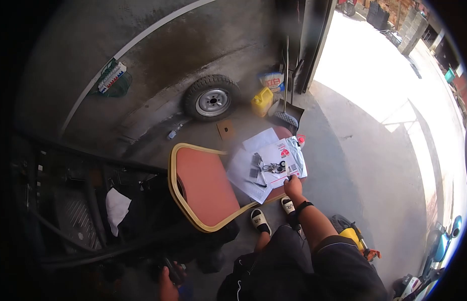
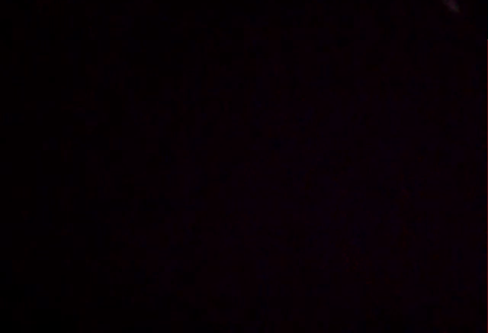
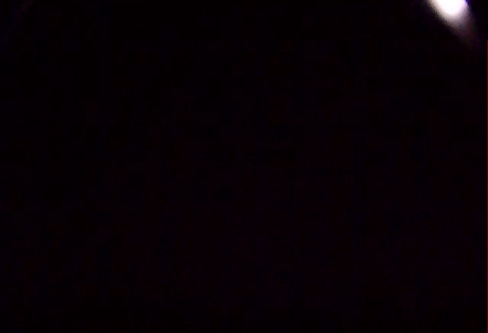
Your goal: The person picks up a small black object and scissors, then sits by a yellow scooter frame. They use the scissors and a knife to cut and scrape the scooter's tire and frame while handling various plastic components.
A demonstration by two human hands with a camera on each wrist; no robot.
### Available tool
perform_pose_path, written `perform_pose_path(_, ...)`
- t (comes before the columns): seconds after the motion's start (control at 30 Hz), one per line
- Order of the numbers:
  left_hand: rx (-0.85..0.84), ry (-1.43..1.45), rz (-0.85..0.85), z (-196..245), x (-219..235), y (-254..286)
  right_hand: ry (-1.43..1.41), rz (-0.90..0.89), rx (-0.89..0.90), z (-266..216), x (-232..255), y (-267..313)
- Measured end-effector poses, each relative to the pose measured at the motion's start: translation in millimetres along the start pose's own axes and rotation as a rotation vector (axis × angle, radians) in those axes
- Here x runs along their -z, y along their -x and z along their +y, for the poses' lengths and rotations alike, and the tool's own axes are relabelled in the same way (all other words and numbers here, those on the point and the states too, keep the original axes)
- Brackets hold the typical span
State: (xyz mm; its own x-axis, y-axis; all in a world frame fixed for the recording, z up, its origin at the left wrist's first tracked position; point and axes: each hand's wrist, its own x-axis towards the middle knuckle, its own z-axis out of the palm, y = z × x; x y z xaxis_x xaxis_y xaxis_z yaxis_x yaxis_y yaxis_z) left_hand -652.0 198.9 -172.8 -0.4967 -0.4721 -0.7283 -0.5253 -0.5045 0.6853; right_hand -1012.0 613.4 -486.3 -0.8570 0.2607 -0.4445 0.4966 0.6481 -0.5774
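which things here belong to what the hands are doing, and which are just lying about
Likely in use:
thin object in right hand
papers
chair
dark object in left hand

Likely just lying about:
car wheel
yellow jug
dustpan
cardboard piece

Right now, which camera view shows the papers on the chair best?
The head view: the papers lie spread on the chair, the right hand at their edge. Both wrist views are almost wholly dark, with only a blurred patch near the upper right corner; no papers can be made out there.
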Motion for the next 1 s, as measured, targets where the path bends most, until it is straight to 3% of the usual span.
perform_pose_path(0.03,0.076,0.148,0.002,1,1,11,-0.016,-0.032,0.005,1,-4,-6)
perform_pose_path(0.1,-0.025,0.010,-0.061,-2,-7,21,-0.027,-0.020,0.019,0,-12,-18)
perform_pose_path(0.17,-0.092,-0.065,0.235,7,-54,41,-0.042,-0.048,-0.162,6,-20,-25)
perform_pose_path(0.2,-0.093,-0.062,0.242,12,-65,42,-0.041,-0.149,-0.213,2,-12,-18)
perform_pose_path(0.23,-0.075,0.090,0.144,17,-74,39,-0.002,-0.263,-0.178,11,-13,-18)
perform_pose_path(0.33,-0.158,0.419,-0.031,42,-110,32,0.021,-0.608,0.130,7,7,9)
perform_pose_path(0.37,-0.211,0.452,-0.089,55,-127,34,-0.069,-0.873,0.026,-12,31,22)
perform_pose_path(0.4,-0.264,0.483,-0.144,67,-147,38,-0.148,-0.956,-0.017,-23,45,35)
perform_pose_path(0.5,-0.428,0.277,-0.255,87,-204,40,-0.097,-1.085,0.310,-90,110,77)
perform_pose_path(0.57,-0.432,0.201,-0.332,84,-254,38,-0.236,-1.267,0.479,-139,161,109)
perform_pose_path(0.63,-0.397,0.334,-0.348,69,-305,25,-0.378,-1.410,0.642,-163,187,132)
perform_pose_path(0.7,-0.407,0.421,-0.291,48,-345,9,-0.421,-1.439,0.728,-167,197,150)
perform_pose_path(0.77,-0.398,0.444,-0.226,33,-376,2,-0.439,-1.342,0.807,-167,209,164)
perform_pose_path(0.8,-0.381,0.415,-0.179,24,-386,2,-0.465,-1.202,0.786,-160,209,169)
perform_pose_path(0.83,-0.364,0.383,-0.128,21,-394,7,-0.461,-1.211,0.774,-155,210,162)
perform_pose_path(0.9,-0.443,0.416,-0.188,-2,-390,-7,-0.164,-1.239,0.794,-141,207,139)
perform_pose_path(0.97,-0.562,0.320,-0.016,-2,-384,-7,-0.120,-1.214,0.880,-90,173,98)
perform_pose_path(1.0,-0.584,0.323,0.082,1,-375,-5,-0.101,-1.211,0.789,-77,173,84)
